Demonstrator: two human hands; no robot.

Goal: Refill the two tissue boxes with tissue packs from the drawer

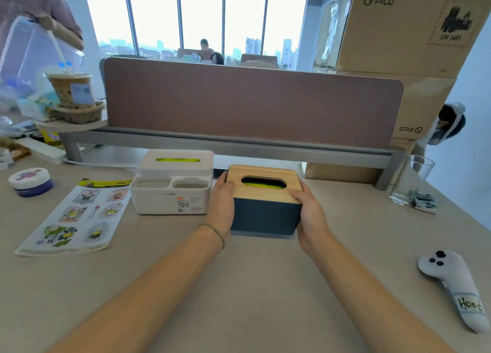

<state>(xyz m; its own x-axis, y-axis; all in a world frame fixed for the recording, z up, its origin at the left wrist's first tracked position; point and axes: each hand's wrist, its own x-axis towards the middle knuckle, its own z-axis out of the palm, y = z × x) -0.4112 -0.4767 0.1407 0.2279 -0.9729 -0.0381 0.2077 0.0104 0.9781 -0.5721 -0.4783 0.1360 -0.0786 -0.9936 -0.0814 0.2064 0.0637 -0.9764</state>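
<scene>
Flanking the dark box (265,217) from both ends, the left hand (221,206) and right hand (309,214) press against its short sides, thumbs hooked over the edge of the wooden lid (263,184) and the remaining fingers wrapped down the walls. This box sits at the middle of the desk (252,286), its long axis running left to right, so each hand is equally near its own end. Green packaging shows through the lid's oval slot, suggesting a pack is already inside. Just left, almost touching the left hand, stands the white box (172,185), green also visible in its top slot. Behind both runs the partition (252,105) with its grey rail, limiting travel away from the body; open desk lies toward the person. The drawer is not in view.
</scene>
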